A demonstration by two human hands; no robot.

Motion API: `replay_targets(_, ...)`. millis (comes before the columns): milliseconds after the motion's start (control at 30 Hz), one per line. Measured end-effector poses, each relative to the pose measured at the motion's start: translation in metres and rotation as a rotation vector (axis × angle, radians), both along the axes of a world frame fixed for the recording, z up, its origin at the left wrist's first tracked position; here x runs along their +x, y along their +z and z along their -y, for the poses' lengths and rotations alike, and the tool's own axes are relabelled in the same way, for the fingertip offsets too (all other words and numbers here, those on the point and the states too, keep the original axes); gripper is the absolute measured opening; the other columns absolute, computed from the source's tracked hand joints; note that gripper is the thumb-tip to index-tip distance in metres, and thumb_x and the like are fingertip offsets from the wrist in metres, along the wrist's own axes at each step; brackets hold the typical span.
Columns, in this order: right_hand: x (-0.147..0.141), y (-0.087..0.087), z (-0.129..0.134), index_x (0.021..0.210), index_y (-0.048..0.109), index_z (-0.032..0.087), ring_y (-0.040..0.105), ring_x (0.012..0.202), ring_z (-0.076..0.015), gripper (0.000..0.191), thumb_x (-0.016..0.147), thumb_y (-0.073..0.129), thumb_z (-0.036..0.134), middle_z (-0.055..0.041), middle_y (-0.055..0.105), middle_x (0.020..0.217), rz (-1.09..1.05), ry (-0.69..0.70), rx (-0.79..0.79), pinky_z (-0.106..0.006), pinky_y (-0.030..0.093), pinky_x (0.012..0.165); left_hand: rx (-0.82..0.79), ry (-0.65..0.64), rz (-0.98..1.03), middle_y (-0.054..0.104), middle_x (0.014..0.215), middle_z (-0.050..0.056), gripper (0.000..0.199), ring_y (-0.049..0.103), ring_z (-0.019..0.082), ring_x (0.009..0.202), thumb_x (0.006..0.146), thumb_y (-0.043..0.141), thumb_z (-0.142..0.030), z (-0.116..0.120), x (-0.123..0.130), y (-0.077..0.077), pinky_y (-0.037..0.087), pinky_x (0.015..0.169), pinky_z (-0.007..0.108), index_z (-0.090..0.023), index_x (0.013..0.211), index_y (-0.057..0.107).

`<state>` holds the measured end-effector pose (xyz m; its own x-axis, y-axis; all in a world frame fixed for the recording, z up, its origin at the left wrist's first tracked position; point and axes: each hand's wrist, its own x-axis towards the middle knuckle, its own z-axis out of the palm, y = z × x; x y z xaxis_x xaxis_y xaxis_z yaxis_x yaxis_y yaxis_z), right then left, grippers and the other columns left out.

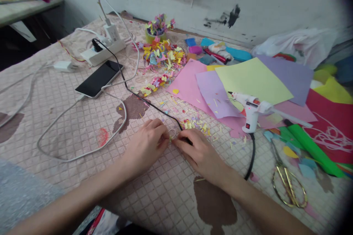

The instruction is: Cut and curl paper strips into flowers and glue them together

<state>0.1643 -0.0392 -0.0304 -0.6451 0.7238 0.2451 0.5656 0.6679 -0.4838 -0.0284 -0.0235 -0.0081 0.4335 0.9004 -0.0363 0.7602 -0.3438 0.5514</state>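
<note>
Over the front middle of the table, my left hand (pixel 147 141) and my right hand (pixel 202 154) meet almost fingertip to fingertip. Both are closed in a pinch. A small loop of thin white string (pixel 172 131) shows between them, its ends hidden in the fingers. A black cord (pixel 154 105) runs up to my right hand and passes beneath it. Just beyond the fingers lie paper scraps (pixel 194 125). To the right, a white hot glue gun (pixel 250 112) stands with its nozzle pointing left and a red light on.
Coloured paper sheets (pixel 253 79) and gold-handled scissors (pixel 288 185) lie to the right, with tangled white string (pixel 331 136) on red paper. At left are a phone (pixel 99 79), a power strip (pixel 103 52) and a looping white cable (pixel 68 160). Paper butterflies (pixel 165 55) are heaped behind.
</note>
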Motion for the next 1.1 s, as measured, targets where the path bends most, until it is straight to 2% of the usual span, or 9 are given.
replay_targets(333, 0.001, -0.001, 0.0, 0.108, 0.061, 0.017, 0.05, 0.096, -0.0226, 0.023, 0.091, 0.046, 0.015, -0.0111, 0.055, 0.102, -0.029, -0.007, -0.033, -0.04, 0.045, 0.083, 0.025, -0.005, -0.04, 0.054, 0.081, 0.004, 0.01, 0.051, 0.019, 0.08, 0.08, 0.051, -0.012, 0.002, 0.002, 0.0, 0.043, 0.071, 0.032, -0.017, 0.073, 0.056)
replay_targets(467, 0.003, -0.002, 0.001, 0.112, 0.057, 0.018, 0.05, 0.1, -0.0206, 0.027, 0.089, 0.045, 0.01, -0.0093, 0.053, 0.105, -0.177, -0.06, -0.117, -0.038, 0.046, 0.086, 0.025, 0.005, -0.014, 0.055, 0.08, 0.004, 0.009, 0.051, 0.018, 0.08, 0.08, 0.052, -0.012, 0.001, 0.001, -0.001, 0.043, 0.072, 0.032, -0.017, 0.073, 0.055)
replay_targets(600, 0.003, -0.004, 0.001, 0.111, 0.056, 0.022, 0.051, 0.101, -0.0206, 0.028, 0.089, 0.044, 0.011, -0.0082, 0.052, 0.105, -0.275, -0.119, -0.132, -0.039, 0.047, 0.086, 0.009, 0.036, 0.062, 0.056, 0.08, 0.002, 0.004, 0.052, 0.017, 0.078, 0.078, 0.056, -0.013, 0.004, -0.003, 0.0, 0.043, 0.07, 0.03, -0.017, 0.078, 0.054)
replay_targets(767, 0.003, -0.003, 0.001, 0.108, 0.057, 0.021, 0.051, 0.101, -0.0202, 0.025, 0.088, 0.045, 0.01, -0.0081, 0.053, 0.104, -0.262, -0.129, -0.124, -0.038, 0.047, 0.086, -0.027, 0.083, 0.139, 0.058, 0.082, 0.002, 0.01, 0.055, 0.015, 0.076, 0.075, 0.057, -0.011, 0.008, -0.011, 0.003, 0.045, 0.069, 0.029, -0.017, 0.082, 0.054)
replay_targets(900, 0.002, 0.0, 0.001, 0.105, 0.058, 0.021, 0.052, 0.098, -0.0197, 0.025, 0.087, 0.046, 0.01, -0.0072, 0.053, 0.102, -0.223, -0.129, -0.11, -0.037, 0.047, 0.084, 0.004, 0.116, 0.157, 0.061, 0.086, 0.002, 0.009, 0.056, 0.015, 0.078, 0.077, 0.055, -0.014, 0.01, -0.02, 0.005, 0.046, 0.07, 0.029, -0.017, 0.085, 0.054)
replay_targets(1100, -0.008, 0.004, 0.002, 0.095, 0.06, 0.017, 0.05, 0.093, -0.0207, 0.014, 0.084, 0.052, 0.012, -0.0084, 0.053, 0.099, -0.056, -0.137, -0.054, -0.037, 0.046, 0.082, 0.04, 0.126, 0.136, 0.061, 0.083, 0.002, 0.006, 0.056, 0.015, 0.075, 0.079, 0.054, -0.017, 0.012, -0.028, 0.003, 0.046, 0.068, 0.029, -0.017, 0.085, 0.055)
